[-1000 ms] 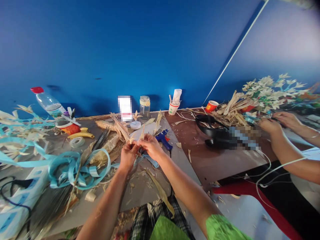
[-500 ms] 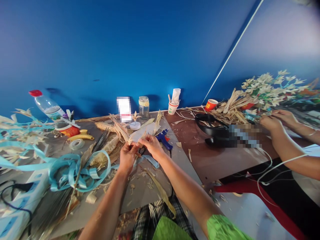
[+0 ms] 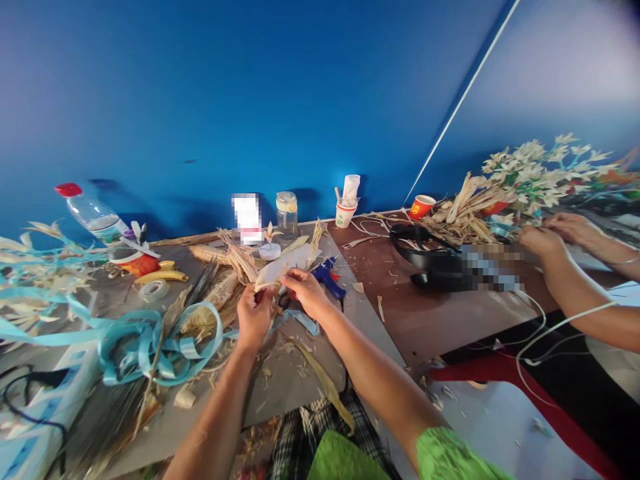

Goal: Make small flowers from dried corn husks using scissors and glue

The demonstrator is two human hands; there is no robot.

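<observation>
My left hand (image 3: 254, 315) and my right hand (image 3: 306, 291) both pinch the near end of a pale dried corn husk (image 3: 286, 263), held a little above the grey table (image 3: 295, 373). The husk points away from me toward the wall. A blue glue gun (image 3: 327, 277) lies just right of my right hand. Dried corn cobs and husk strips (image 3: 220, 288) lie just left of my left hand.
Light-blue ribbon (image 3: 145, 337) is heaped at left, with tape roll (image 3: 153, 290), a plastic bottle (image 3: 93, 212), a glass jar (image 3: 287, 212) and paper cups (image 3: 345, 212) behind. Another person's hands (image 3: 547, 240) work at husk flowers (image 3: 530, 175) on the right, near a black bowl (image 3: 425, 257).
The two hands have turned the husk so that more of its flat pale face shows, lifted slightly. The other person's hands stay at the flowers.
</observation>
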